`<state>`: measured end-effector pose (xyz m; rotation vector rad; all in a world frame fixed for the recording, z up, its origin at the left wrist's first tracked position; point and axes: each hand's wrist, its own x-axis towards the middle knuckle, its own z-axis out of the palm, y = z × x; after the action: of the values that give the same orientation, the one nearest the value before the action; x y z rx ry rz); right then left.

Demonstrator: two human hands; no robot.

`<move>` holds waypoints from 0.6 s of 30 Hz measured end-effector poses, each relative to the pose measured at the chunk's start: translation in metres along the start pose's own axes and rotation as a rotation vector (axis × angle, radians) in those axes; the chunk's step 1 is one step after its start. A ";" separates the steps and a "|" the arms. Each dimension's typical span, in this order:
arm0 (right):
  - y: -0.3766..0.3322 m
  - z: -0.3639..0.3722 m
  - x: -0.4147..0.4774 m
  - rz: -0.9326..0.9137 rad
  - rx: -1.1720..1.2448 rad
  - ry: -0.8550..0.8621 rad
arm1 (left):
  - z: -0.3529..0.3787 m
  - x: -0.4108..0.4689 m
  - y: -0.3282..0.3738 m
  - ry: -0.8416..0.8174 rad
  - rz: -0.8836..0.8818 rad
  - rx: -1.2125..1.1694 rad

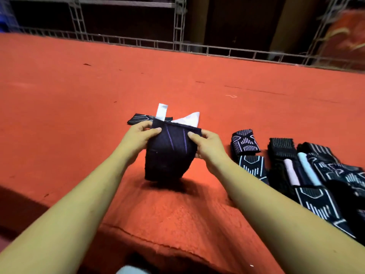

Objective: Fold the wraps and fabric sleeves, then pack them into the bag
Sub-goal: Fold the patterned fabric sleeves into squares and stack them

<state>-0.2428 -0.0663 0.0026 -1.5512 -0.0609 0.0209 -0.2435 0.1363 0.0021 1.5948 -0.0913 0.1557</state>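
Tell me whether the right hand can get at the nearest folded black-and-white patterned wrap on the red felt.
Probably yes, once free. The right hand pinches the dark fabric sleeve with purple stripes; the folded black wrap with white pattern lies beside it on bare red felt, nothing between them.

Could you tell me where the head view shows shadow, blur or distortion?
In the head view, the dark sleeve pinched by the left hand and right hand is fairly sharp; its shadow falls on the orange cloth beneath; the metal rail bows from wide-angle distortion, and the folded wraps at the right edge look soft.
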 end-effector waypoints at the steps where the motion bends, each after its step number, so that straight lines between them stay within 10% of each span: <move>1: -0.004 -0.005 -0.007 0.021 -0.009 0.009 | 0.006 -0.008 0.004 -0.006 -0.030 -0.031; 8: -0.013 -0.036 -0.037 0.145 -0.161 0.033 | 0.041 -0.046 0.010 -0.063 -0.238 -0.068; 18: 0.005 -0.063 -0.080 -0.330 -0.196 0.119 | 0.063 -0.077 -0.002 -0.067 0.117 -0.158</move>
<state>-0.3192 -0.1335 -0.0060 -1.7175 -0.2303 -0.3469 -0.3163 0.0702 -0.0138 1.4376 -0.2435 0.1818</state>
